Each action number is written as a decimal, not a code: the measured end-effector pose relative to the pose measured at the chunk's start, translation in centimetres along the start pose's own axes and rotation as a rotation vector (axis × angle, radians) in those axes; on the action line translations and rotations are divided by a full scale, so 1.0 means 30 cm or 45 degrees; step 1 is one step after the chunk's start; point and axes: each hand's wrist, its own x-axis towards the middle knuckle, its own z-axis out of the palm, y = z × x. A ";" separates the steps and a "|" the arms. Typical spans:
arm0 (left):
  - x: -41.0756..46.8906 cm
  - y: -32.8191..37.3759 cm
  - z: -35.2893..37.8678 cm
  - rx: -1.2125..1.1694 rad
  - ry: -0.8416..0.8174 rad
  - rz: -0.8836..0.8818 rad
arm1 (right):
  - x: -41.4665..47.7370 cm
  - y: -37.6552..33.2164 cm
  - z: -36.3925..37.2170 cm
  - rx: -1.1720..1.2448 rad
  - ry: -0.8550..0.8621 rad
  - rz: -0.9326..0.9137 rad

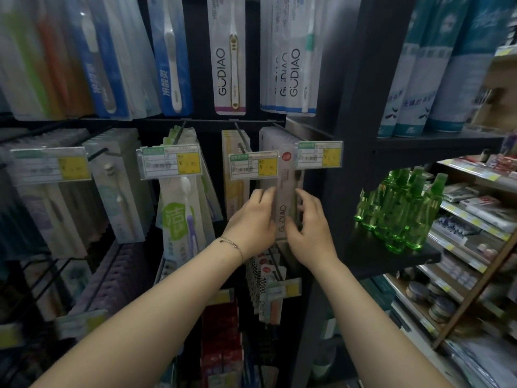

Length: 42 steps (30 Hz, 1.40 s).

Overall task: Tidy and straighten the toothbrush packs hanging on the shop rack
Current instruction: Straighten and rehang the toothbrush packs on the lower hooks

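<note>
Our left hand (254, 219) and right hand (311, 229) both pinch the pale toothbrush pack (286, 189) by its sides, near the rack (349, 113) right edge.

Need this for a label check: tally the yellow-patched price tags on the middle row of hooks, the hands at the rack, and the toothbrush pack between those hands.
Price tags with a yellow patch, middle row: 4
Hands, left hand and right hand: 2
GUDIAO toothbrush pack held between them: 1
Total: 7
</note>
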 end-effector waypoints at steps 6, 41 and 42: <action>-0.128 -0.034 -0.028 0.273 -0.007 0.084 | -0.064 -0.001 -0.005 -0.241 -0.051 -0.148; -0.400 -0.279 0.627 -0.539 -0.375 -0.453 | -0.476 0.421 0.428 -0.156 -0.447 0.513; -0.390 -0.273 0.637 -0.571 -0.337 -0.462 | -0.468 0.434 0.438 -0.126 -0.458 0.530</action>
